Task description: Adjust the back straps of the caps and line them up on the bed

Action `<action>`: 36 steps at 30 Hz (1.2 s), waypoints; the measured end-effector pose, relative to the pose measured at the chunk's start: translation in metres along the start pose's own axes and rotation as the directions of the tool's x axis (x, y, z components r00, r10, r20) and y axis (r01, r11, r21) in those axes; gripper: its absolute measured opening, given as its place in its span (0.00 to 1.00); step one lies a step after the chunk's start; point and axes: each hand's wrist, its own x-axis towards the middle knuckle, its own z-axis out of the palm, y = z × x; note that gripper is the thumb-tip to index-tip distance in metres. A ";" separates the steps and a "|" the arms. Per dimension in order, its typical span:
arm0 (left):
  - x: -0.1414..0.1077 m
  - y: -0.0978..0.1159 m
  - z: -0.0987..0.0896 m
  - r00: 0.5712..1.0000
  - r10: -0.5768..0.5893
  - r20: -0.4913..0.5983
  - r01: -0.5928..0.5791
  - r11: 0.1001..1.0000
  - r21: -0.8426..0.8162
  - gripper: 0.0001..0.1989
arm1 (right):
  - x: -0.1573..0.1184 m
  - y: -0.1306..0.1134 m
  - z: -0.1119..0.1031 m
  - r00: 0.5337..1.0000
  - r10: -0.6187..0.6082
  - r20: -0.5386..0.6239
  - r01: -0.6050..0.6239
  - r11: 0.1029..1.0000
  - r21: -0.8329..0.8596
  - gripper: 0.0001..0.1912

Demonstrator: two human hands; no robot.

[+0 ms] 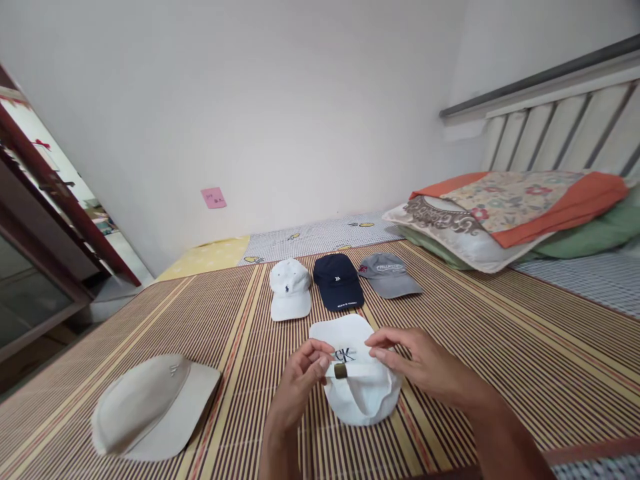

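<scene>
A white cap point(365, 397) with dark "CK" lettering lies on the striped mat point(240, 413), its brim pointing away from me and its back strap with a brass buckle facing up. My left hand point(300, 377) pinches the left side of the cap near the buckle, thumb and fingers close together. On the right side, my right hand point(415, 360) has its thumb and fingertips at the cap's edge beside the lettering. Just beyond, a white cap with a small logo point(290, 290), a navy cap point(339, 282) and a grey cap point(390, 275) sit in a row.
A beige cap point(150, 407) lies at the left on the mat. Pillows with an orange floral cover point(520, 200) are piled at the back right by a white headboard point(560, 133). A wall with a pink note point(213, 197) stands behind; a doorway is at the far left.
</scene>
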 end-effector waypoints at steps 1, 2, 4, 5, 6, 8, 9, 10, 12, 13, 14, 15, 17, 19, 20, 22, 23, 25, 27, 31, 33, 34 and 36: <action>-0.001 0.001 0.000 1.000 0.001 0.010 -0.001 1.000 0.012 0.19 | 0.000 0.004 -0.001 1.000 0.007 0.012 -0.007 1.000 0.000 0.11; -0.001 0.003 -0.001 1.000 0.006 0.020 -0.006 0.999 0.033 0.20 | 0.000 0.007 -0.002 1.000 0.012 0.022 -0.012 1.000 0.002 0.11; -0.002 0.006 -0.002 0.999 0.012 0.034 -0.016 0.995 0.102 0.22 | -0.001 0.010 -0.004 0.999 0.017 0.038 -0.017 1.000 0.013 0.11; -0.003 0.008 -0.002 0.999 0.010 0.036 -0.015 0.990 0.139 0.22 | -0.001 0.010 -0.004 0.999 0.024 0.047 -0.025 1.000 0.019 0.10; -0.003 0.009 -0.002 0.999 0.002 0.039 -0.008 0.985 0.171 0.22 | -0.001 0.010 -0.004 0.998 0.036 0.057 -0.037 0.999 0.020 0.10; -0.004 0.011 -0.001 0.999 -0.018 0.044 0.009 0.979 0.204 0.21 | -0.001 0.011 -0.005 0.996 0.063 0.066 -0.063 0.998 -0.001 0.10; -0.004 0.012 -0.001 0.998 -0.025 0.049 0.014 0.978 0.208 0.20 | -0.001 0.011 -0.005 0.995 0.073 0.066 -0.072 0.997 -0.017 0.10; -0.004 0.012 -0.001 0.998 -0.027 0.058 0.015 0.978 0.208 0.20 | -0.001 0.012 -0.005 0.995 0.079 0.067 -0.077 0.997 -0.032 0.10; -0.003 0.011 -0.001 0.997 -0.022 0.078 0.005 0.978 0.206 0.19 | 0.000 0.014 -0.004 0.994 0.080 0.069 -0.078 0.996 -0.039 0.09; -0.003 0.011 -0.001 0.996 -0.016 0.087 -0.002 0.979 0.206 0.19 | 0.000 0.015 -0.003 0.994 0.077 0.072 -0.075 0.997 -0.034 0.09; -0.003 0.011 -0.001 0.995 -0.011 0.095 -0.008 0.979 0.202 0.18 | 0.001 0.016 -0.003 0.995 0.073 0.074 -0.072 0.997 -0.025 0.09; -0.003 0.011 -0.001 0.995 -0.008 0.102 -0.012 0.980 0.197 0.18 | 0.001 0.016 -0.002 0.995 0.070 0.075 -0.069 0.998 -0.015 0.09; -0.003 0.012 0.000 0.993 -0.005 0.115 -0.015 0.983 0.181 0.17 | 0.001 0.016 -0.002 0.996 0.057 0.075 -0.058 0.998 0.001 0.09; -0.003 0.014 0.001 0.992 -0.004 0.125 -0.017 0.986 0.166 0.16 | 0.002 0.015 -0.001 0.996 0.044 0.080 -0.045 0.999 0.014 0.09; -0.003 0.014 0.002 0.992 -0.001 0.128 -0.020 0.987 0.160 0.16 | 0.002 0.014 -0.001 0.996 0.037 0.082 -0.039 0.999 0.018 0.10; -0.004 0.014 0.003 0.991 0.010 0.135 -0.030 0.989 0.147 0.16 | 0.002 0.012 -0.001 0.996 0.029 0.087 -0.032 0.999 0.033 0.10; -0.004 0.014 0.003 0.991 0.017 0.136 -0.036 0.990 0.139 0.16 | 0.002 0.012 -0.001 0.996 0.029 0.088 -0.032 0.999 0.042 0.10; -0.003 0.013 0.004 0.991 0.026 0.133 -0.043 0.991 0.124 0.16 | 0.002 0.012 -0.001 0.996 0.029 0.083 -0.033 0.998 0.049 0.10; -0.003 0.012 0.004 0.992 0.028 0.124 -0.042 0.993 0.114 0.16 | 0.003 0.012 -0.001 0.997 0.030 0.076 -0.033 0.999 0.043 0.10; -0.003 0.009 0.001 0.995 0.021 0.096 -0.031 0.994 0.101 0.16 | 0.004 0.014 -0.001 0.998 0.011 0.064 -0.014 0.998 0.053 0.11; -0.002 0.008 -0.001 0.997 0.020 0.079 -0.029 0.994 0.104 0.16 | 0.004 0.016 -0.001 0.998 -0.004 0.055 0.001 0.998 0.063 0.11; -0.002 0.007 -0.002 0.997 0.021 0.072 -0.028 0.994 0.105 0.17 | 0.004 0.017 -0.001 0.998 -0.010 0.054 0.007 0.998 0.065 0.11; -0.002 0.006 -0.005 0.998 0.019 0.066 -0.026 0.994 0.110 0.17 | 0.004 0.019 -0.002 0.998 -0.016 0.059 0.012 0.998 0.063 0.11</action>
